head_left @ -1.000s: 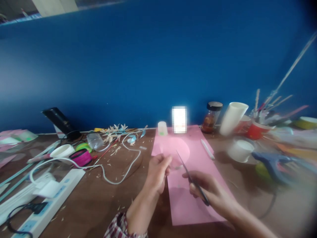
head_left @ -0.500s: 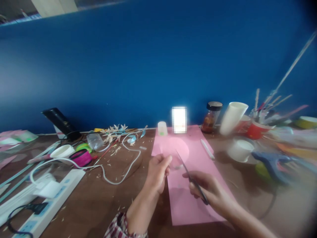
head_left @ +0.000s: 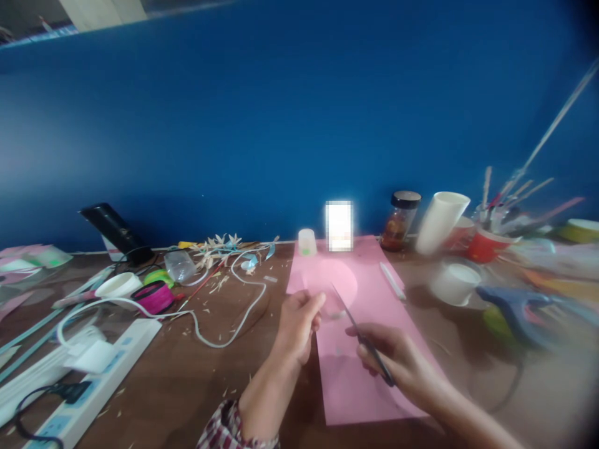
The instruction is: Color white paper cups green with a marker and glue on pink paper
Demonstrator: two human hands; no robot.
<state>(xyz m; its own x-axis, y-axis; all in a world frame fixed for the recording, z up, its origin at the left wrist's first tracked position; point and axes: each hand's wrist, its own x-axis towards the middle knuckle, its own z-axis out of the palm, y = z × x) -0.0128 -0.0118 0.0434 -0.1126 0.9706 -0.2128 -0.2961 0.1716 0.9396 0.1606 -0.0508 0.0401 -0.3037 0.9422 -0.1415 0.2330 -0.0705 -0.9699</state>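
The left hand (head_left: 296, 325) pinches what looks like a clear disc (head_left: 333, 304), raised so the blades meet it. The right hand (head_left: 397, 365) grips scissors (head_left: 362, 340) beside it, over the pink sheet (head_left: 355, 349).

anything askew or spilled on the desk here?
Yes. The white paper cup at the back right tilts instead of standing upright, propped against the red cup. Pale straw-like scraps are scattered over the wooden table near the white cable. The hands' area on the pink sheet looks tidy.
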